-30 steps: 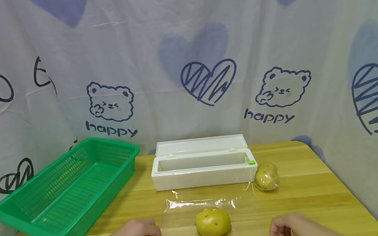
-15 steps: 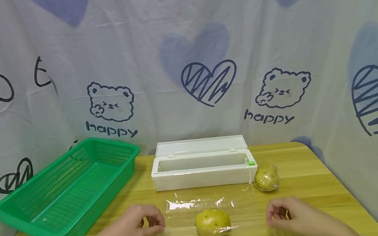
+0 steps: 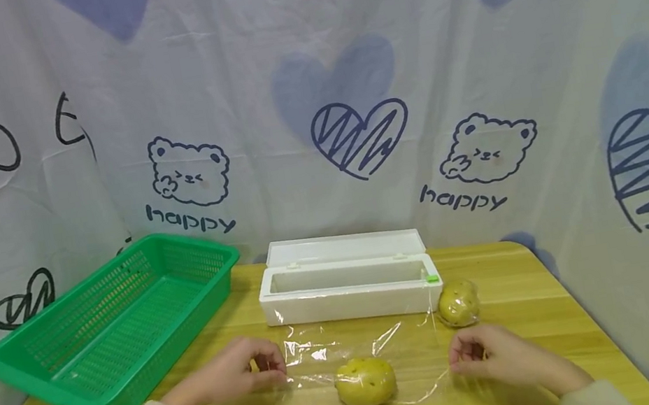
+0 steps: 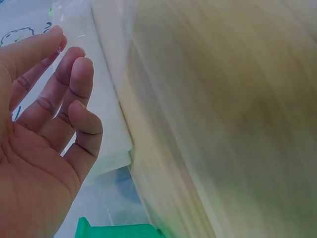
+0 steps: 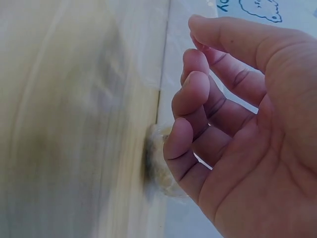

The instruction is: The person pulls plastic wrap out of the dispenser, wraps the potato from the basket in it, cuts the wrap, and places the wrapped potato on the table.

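A yellow potato (image 3: 366, 382) sits on the table, with a clear sheet of cling film (image 3: 318, 355) about it. My left hand (image 3: 243, 370) pinches the film's near left corner between thumb and forefinger, its other fingers loosely bent. On the opposite side my right hand (image 3: 494, 354) pinches the near right corner the same way. Between the hands the near edge of the film sags across the potato. In the left wrist view, the film rises from the thumb and fingertip of the left hand (image 4: 54, 114). The right wrist view has the right hand (image 5: 247, 114) pinching at its fingertips.
Behind the potato stands a white cling film box (image 3: 353, 304), lid raised, with a green slider (image 3: 432, 279). A film-wrapped potato (image 3: 458, 303) rests by its right end. A green basket (image 3: 186, 332) occupies the left side. A printed curtain (image 3: 271, 189) hangs behind the table.
Both hands have moved forward, away from the body, drawing the film's near edge up and over the potato. The potato, box and basket stay in place.
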`<action>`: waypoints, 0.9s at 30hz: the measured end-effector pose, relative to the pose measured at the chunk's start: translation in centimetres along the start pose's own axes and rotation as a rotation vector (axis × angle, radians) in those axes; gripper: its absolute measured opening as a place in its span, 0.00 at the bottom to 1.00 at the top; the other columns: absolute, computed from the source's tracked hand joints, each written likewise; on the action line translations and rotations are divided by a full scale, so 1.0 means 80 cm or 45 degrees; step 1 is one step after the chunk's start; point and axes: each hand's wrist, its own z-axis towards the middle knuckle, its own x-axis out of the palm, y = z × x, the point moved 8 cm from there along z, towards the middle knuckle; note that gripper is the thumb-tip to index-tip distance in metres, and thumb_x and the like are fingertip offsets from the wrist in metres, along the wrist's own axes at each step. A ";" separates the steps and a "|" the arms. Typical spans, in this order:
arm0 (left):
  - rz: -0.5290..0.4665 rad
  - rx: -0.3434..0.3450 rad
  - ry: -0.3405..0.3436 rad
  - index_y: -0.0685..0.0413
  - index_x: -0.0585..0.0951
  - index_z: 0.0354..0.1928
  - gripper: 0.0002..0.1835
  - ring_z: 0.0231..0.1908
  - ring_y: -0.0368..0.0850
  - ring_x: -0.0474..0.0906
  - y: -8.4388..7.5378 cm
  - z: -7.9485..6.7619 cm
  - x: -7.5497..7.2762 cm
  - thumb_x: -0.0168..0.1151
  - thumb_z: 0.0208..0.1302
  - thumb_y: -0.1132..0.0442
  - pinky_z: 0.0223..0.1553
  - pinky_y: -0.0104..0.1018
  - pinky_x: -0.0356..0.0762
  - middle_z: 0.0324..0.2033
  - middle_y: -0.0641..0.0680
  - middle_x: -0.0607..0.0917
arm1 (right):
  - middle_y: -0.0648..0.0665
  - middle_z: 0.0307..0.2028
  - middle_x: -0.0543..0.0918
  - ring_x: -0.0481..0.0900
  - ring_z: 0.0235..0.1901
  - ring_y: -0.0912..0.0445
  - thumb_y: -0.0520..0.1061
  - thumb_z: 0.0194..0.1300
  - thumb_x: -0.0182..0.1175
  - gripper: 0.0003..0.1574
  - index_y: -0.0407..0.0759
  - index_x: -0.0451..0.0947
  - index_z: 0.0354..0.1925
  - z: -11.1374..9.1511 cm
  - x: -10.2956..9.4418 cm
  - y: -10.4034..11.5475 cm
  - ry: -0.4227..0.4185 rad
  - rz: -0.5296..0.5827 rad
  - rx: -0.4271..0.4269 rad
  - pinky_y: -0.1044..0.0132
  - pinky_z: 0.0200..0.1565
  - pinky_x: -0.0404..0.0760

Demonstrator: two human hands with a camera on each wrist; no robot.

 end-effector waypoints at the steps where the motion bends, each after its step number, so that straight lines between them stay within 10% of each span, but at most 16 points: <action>1: 0.000 -0.008 0.002 0.44 0.86 0.35 0.05 0.32 0.29 0.80 0.001 0.001 0.000 0.72 0.71 0.58 0.32 0.30 0.81 0.30 0.43 0.88 | 0.60 0.29 0.78 0.73 0.29 0.71 0.45 0.73 0.70 0.06 0.48 0.83 0.37 0.001 0.001 -0.002 0.005 0.003 0.001 0.71 0.31 0.76; 27: -0.021 -0.052 0.022 0.49 0.86 0.37 0.03 0.33 0.30 0.79 0.014 -0.004 0.008 0.71 0.71 0.65 0.36 0.29 0.82 0.33 0.45 0.89 | 0.58 0.27 0.78 0.72 0.27 0.69 0.46 0.72 0.71 0.09 0.43 0.83 0.38 0.010 0.009 -0.021 0.080 0.112 0.096 0.73 0.31 0.73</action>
